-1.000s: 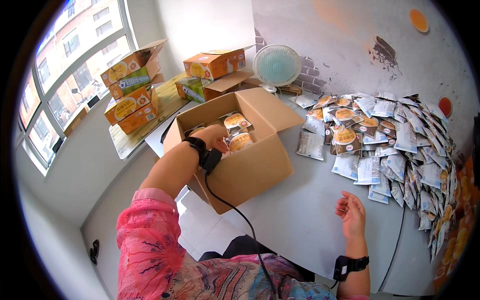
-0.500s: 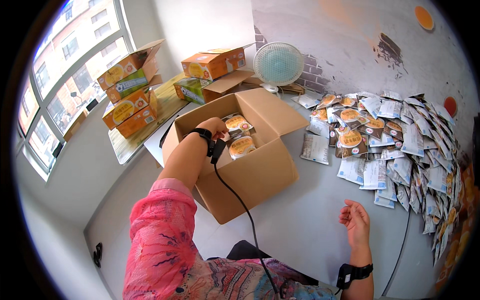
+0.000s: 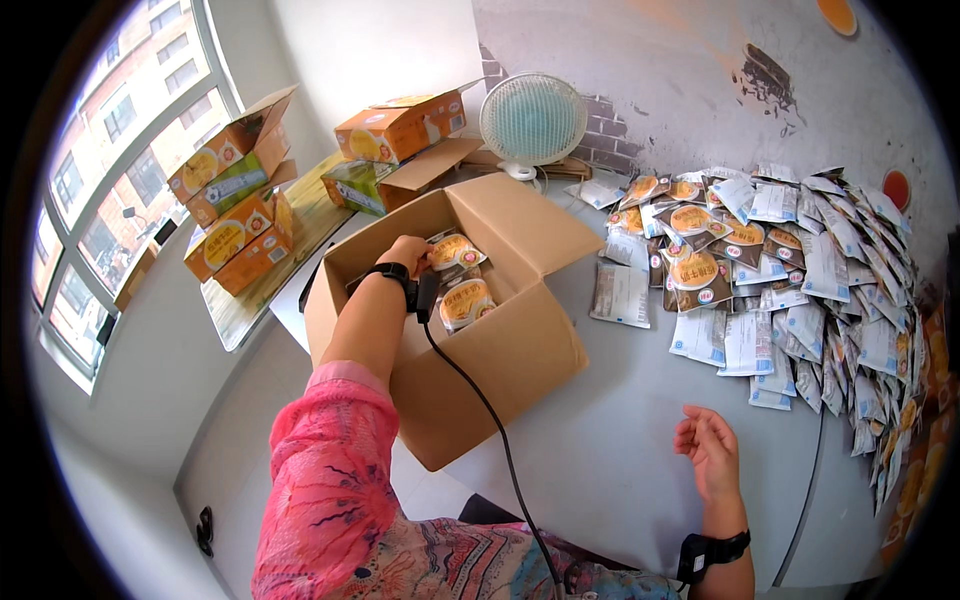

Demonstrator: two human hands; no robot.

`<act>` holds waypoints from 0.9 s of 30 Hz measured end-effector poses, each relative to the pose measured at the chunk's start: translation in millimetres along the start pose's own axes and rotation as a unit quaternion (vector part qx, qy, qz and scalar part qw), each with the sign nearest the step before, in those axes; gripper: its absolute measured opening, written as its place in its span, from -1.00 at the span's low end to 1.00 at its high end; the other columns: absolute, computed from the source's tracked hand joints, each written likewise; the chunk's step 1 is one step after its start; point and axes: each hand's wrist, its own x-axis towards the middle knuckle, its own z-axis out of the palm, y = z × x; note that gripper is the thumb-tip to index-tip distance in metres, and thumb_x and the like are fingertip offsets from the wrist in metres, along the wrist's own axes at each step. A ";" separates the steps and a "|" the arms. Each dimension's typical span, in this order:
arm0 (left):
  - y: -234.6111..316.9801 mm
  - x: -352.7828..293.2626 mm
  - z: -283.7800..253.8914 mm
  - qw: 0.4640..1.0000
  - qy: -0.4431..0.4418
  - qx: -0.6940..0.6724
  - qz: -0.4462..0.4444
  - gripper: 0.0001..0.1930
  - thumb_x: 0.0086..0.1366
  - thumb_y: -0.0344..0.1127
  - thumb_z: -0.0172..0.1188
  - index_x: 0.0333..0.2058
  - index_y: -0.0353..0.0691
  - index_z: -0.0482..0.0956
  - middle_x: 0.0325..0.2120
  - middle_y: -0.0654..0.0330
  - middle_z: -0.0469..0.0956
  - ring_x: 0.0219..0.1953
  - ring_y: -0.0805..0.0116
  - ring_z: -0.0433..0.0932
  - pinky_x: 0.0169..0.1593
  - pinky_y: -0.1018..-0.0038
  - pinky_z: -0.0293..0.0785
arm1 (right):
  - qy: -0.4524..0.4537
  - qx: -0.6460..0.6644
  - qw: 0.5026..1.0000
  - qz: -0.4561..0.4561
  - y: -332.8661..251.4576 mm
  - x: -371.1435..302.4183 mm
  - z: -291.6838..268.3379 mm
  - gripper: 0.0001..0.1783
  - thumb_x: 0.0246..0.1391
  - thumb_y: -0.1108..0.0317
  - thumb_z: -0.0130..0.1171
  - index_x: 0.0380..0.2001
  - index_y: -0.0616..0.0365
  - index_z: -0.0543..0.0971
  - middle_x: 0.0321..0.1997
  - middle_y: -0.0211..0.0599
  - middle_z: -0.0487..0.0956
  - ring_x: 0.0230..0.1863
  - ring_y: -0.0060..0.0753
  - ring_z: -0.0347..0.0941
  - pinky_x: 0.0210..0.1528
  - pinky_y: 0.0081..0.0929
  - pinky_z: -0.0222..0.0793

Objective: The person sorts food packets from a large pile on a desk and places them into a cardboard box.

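Observation:
My left hand (image 3: 406, 254) reaches down into an open cardboard box (image 3: 480, 372), beside sachets with a round yellow picture on a brown ground. One printed sachet (image 3: 456, 252) lies close to its fingers, and a second sachet (image 3: 466, 303) rests nearer to me in the box. The fingertips are hidden behind the hand, so any hold on a sachet does not show. My right hand (image 3: 708, 448) hovers over the grey table near its front, loosely curled with its fingers apart and nothing in it.
A large heap of sachets (image 3: 760, 290) covers the table's right side. Stacked orange and green cartons (image 3: 235, 230) stand at the left, with more cartons (image 3: 390, 130) behind the box. A fan (image 3: 533, 120) stands at the back. A black cable (image 3: 490, 410) runs from my left wrist.
The view has shifted slightly, moving the box and cartons a little left in the picture. My left hand is still inside the box; my right hand has hardly moved.

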 end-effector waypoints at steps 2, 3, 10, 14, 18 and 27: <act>-1.8 10.8 -8.7 1.000 0.003 0.002 -0.008 -0.79 0.12 -0.29 0.12 -0.64 -0.20 0.42 -0.77 0.22 0.34 -0.84 0.47 0.24 -0.80 0.52 0.09 | -0.008 0.005 1.000 0.009 2.2 0.5 0.0 -0.70 0.14 0.28 -0.05 -0.15 0.27 0.43 -0.34 -0.29 0.49 -0.38 -0.53 0.42 -0.29 -0.58 0.37; -3.3 14.9 -9.7 1.000 0.023 -0.001 -0.013 -0.78 0.13 -0.30 0.11 -0.64 -0.20 0.41 -0.79 0.23 0.31 -0.83 0.45 0.24 -0.79 0.52 0.09 | -0.010 0.007 1.000 0.013 2.3 1.5 0.2 -0.70 0.14 0.28 -0.06 -0.15 0.27 0.43 -0.34 -0.29 0.49 -0.38 -0.52 0.42 -0.29 -0.58 0.37; -4.1 25.0 -9.2 0.999 0.015 0.035 -0.033 -0.73 0.17 -0.30 0.02 -0.68 -0.22 0.39 -0.80 0.24 0.32 -0.82 0.43 0.21 -0.76 0.49 0.10 | -0.008 -0.014 1.000 0.002 3.4 0.1 2.2 -0.71 0.15 0.28 -0.06 -0.16 0.26 0.43 -0.35 -0.30 0.49 -0.38 -0.54 0.42 -0.30 -0.59 0.37; -8.8 41.7 -37.8 0.980 0.016 0.192 -0.055 -0.69 0.20 -0.24 0.00 -0.70 -0.20 0.38 -0.81 0.25 0.32 -0.82 0.41 0.20 -0.73 0.42 0.16 | -0.007 -0.015 1.000 0.001 1.6 -0.2 4.6 -0.71 0.14 0.27 -0.05 -0.17 0.25 0.44 -0.35 -0.30 0.49 -0.39 -0.54 0.42 -0.30 -0.60 0.37; -25.0 59.8 -78.1 0.931 0.000 0.363 -0.043 -0.78 0.15 -0.27 0.04 -0.60 -0.23 0.52 -0.71 0.14 0.47 -0.69 0.29 0.40 -0.58 0.43 0.33 | -0.033 -0.016 0.999 0.001 3.1 1.7 8.3 -0.69 0.15 0.25 -0.07 -0.16 0.26 0.42 -0.37 -0.32 0.49 -0.41 -0.55 0.41 -0.34 -0.62 0.36; 14.3 -61.8 -83.9 0.717 0.008 0.696 0.050 -0.62 -0.07 0.01 0.22 -0.38 -0.17 0.62 -0.31 0.12 0.57 -0.25 0.21 0.53 -0.22 0.28 0.42 | -0.003 -0.021 1.000 -0.017 0.1 -2.9 5.3 -0.69 0.16 0.25 -0.08 -0.15 0.25 0.43 -0.37 -0.34 0.48 -0.42 -0.57 0.41 -0.35 -0.63 0.35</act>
